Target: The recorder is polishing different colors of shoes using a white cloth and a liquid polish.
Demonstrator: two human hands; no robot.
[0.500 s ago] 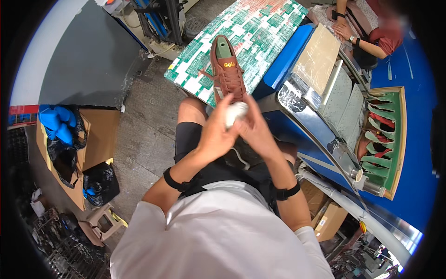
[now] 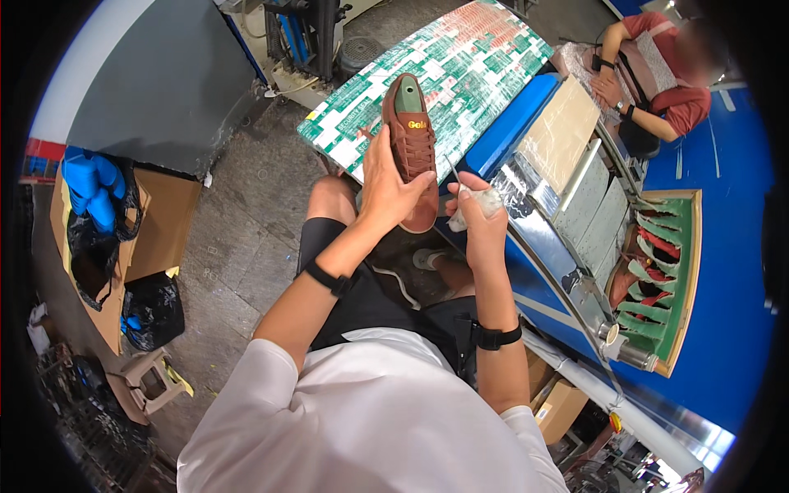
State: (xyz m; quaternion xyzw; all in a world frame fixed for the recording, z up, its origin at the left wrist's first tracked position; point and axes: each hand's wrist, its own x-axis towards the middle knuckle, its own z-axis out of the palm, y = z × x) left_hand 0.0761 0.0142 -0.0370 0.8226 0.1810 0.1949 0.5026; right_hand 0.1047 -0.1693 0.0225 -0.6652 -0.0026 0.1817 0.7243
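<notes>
A brown lace-up sneaker lies toe toward me at the near edge of the table, with a green shoe last showing in its opening. My left hand grips it from the left, the thumb across the lower laces and toe. To the right of the toe and apart from it, my right hand is closed around a crumpled white cloth. A thin pointed tool sticks up from the same hand; its handle is hidden.
The table has a green-and-white patterned top. A blue-sided machine with a conveyor stands close on my right, a rack of green and red pieces beside it. Another person sits beyond. Cardboard and black bags are at left.
My hands, together on the white cloth above the toe before, have parted. The left has taken hold of the sneaker; the right has moved right with the cloth, and the thin tool now shows.
</notes>
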